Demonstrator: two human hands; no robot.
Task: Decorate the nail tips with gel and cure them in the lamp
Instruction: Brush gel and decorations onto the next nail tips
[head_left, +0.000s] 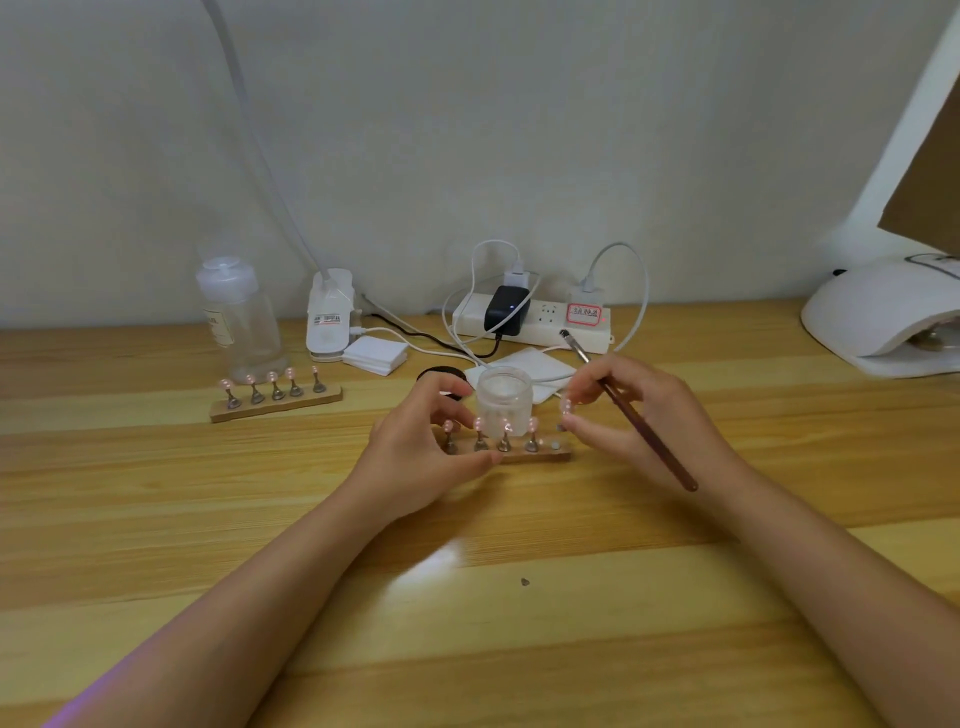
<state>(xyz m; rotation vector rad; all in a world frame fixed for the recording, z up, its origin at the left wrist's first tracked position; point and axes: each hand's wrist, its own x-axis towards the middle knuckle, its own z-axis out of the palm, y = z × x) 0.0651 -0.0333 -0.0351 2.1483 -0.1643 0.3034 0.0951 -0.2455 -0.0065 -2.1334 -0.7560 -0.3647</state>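
Right hand (639, 415) pinches 1 lifted nail tip (566, 406) on its small metal stand between thumb and fingertips, with a brown brush (641, 428) tucked through the same fingers, bristle end pointing away. Left hand (415, 447) grips the near end of the wooden holder (540, 457), thumb along its front edge. 4 tips (506, 425) stand on it, just left of the pinch; a frosted jar (505, 392) sits right behind them. Tips look light, thin, slick and easily smudged, so hold by the stand, not the pink face. Curing lamp (878, 317) lies well right of the grip.
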